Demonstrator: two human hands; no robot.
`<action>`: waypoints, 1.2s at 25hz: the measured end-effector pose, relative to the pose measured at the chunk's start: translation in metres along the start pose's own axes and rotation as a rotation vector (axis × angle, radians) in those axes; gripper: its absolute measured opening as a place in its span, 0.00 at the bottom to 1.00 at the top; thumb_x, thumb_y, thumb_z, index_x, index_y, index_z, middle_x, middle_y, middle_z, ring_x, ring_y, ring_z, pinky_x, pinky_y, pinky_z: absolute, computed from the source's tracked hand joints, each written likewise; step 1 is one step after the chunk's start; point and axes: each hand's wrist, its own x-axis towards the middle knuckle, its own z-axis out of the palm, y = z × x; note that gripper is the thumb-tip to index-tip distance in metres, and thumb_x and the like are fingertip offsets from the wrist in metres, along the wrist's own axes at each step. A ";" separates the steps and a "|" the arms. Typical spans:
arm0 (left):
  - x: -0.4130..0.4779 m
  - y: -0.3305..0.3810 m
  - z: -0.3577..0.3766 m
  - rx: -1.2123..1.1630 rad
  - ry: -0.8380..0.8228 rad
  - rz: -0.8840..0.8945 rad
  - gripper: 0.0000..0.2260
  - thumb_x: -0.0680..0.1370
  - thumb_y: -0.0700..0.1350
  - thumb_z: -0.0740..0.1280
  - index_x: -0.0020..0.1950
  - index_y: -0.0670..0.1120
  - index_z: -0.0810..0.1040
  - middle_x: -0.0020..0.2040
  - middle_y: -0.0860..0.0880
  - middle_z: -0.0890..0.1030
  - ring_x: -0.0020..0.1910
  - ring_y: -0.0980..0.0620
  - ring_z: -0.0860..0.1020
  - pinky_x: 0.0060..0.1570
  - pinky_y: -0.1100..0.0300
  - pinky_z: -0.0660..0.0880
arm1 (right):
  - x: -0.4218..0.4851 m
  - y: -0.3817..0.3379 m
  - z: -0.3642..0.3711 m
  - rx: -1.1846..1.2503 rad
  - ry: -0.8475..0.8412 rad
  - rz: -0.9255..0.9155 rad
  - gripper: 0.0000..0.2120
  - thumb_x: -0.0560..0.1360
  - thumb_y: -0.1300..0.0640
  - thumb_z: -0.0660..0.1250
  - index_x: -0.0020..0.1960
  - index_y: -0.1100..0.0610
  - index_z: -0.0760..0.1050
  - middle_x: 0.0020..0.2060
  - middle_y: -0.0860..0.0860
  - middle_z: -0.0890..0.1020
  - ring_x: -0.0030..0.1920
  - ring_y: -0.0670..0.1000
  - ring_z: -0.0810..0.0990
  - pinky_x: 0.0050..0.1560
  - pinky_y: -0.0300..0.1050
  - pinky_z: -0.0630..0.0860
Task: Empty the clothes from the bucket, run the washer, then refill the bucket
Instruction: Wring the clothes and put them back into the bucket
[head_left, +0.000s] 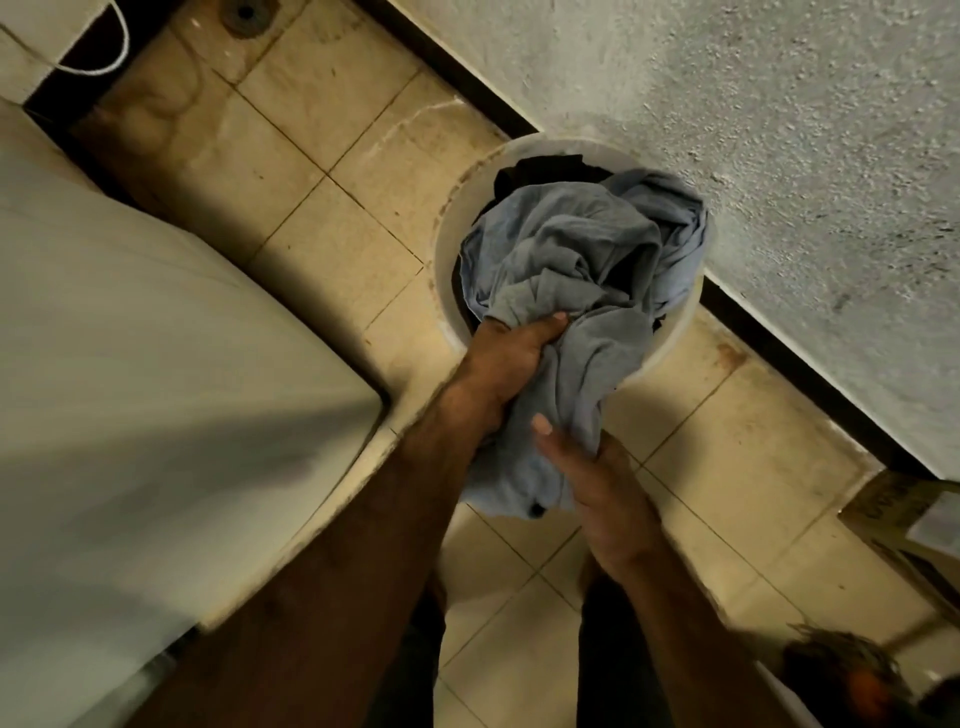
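Against the rough plastered wall (779, 130) we see the white bucket (670, 338) standing on the tiled floor (322, 156). A grey-blue garment (561, 244) spills from its mouth over the near rim. Our left hand (511, 358) grips a bunch of that cloth right at the rim, fingers curled round it. Our right hand (597, 499), nearer to us than the bucket, clasps the garment's hanging end. Left of the bucket looms the white washer (130, 338), its corner close beside our left forearm. Right of the bucket, a cardboard box (904, 509) is cut off by the frame edge. Beyond the bucket to the left lie a floor drain (244, 13) and a white cord (111, 52). Dark clothes (535, 174) show under the garment at the far rim, mostly covered. A dark, blurred object (841, 670) near our right forearm cannot be made out.
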 end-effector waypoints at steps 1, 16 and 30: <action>0.001 -0.002 -0.004 0.000 -0.043 -0.045 0.26 0.74 0.55 0.72 0.69 0.46 0.77 0.65 0.47 0.80 0.65 0.46 0.79 0.68 0.46 0.74 | -0.001 -0.002 0.002 -0.039 0.015 -0.056 0.45 0.66 0.36 0.78 0.75 0.55 0.69 0.70 0.55 0.78 0.71 0.56 0.76 0.72 0.62 0.71; -0.027 0.002 -0.001 -0.033 -0.048 -0.030 0.11 0.78 0.45 0.71 0.60 0.48 0.80 0.50 0.56 0.85 0.47 0.62 0.84 0.44 0.69 0.80 | 0.053 -0.027 -0.009 0.215 0.145 0.132 0.45 0.64 0.23 0.70 0.74 0.48 0.72 0.69 0.54 0.79 0.69 0.58 0.77 0.71 0.64 0.71; -0.040 -0.013 -0.020 -0.040 -0.239 -0.273 0.25 0.72 0.69 0.65 0.58 0.53 0.78 0.53 0.53 0.85 0.55 0.55 0.83 0.56 0.59 0.79 | 0.054 -0.072 0.003 0.003 0.344 -0.156 0.28 0.73 0.56 0.77 0.71 0.57 0.74 0.65 0.53 0.82 0.64 0.52 0.81 0.59 0.44 0.82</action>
